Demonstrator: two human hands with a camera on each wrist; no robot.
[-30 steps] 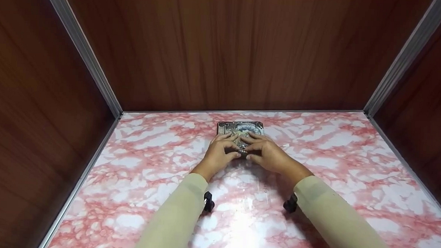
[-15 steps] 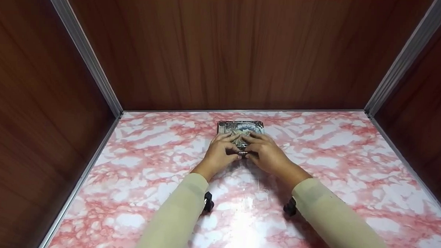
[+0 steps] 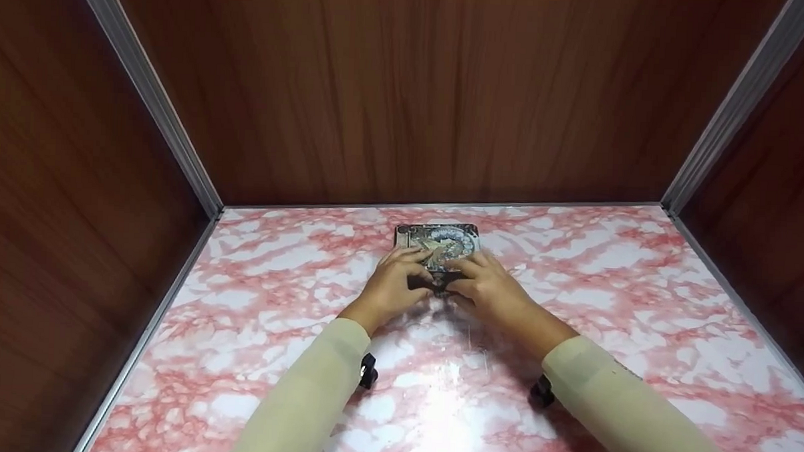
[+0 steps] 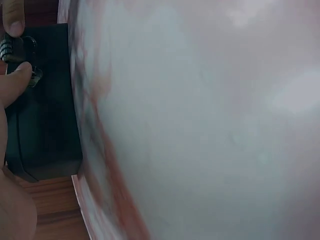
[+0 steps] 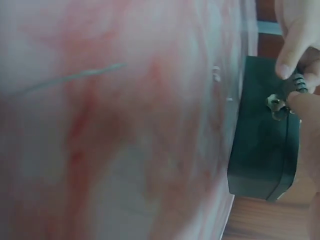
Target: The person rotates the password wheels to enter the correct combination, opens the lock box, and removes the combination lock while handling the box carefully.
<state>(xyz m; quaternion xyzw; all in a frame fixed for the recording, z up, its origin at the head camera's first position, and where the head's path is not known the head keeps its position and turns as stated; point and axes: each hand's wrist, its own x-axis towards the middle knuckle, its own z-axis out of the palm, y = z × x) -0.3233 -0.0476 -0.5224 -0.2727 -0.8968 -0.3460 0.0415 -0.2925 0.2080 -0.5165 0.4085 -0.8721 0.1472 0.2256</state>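
A small dark metal box with a patterned lid sits near the back of the marbled table. At its front is a metal clasp, with a small combination padlock with ridged dials beside it. My left hand comes from the left and grips the padlock, its thumb close to the clasp. From the right, my right hand pinches the padlock's other end with thumb and fingers. Other fingers of both hands rest over the lid's front part. The padlock's shackle shows beside the fingers.
The red-and-white marbled table is enclosed by brown wood-grain panels at the back and sides. Grey metal strips run along the corners. Black wrist devices are strapped at the sleeves.
Both hands have shifted slightly toward me, uncovering more of the patterned lid. The padlock's light dials, visible earlier between the fingertips, now look darker and turned.
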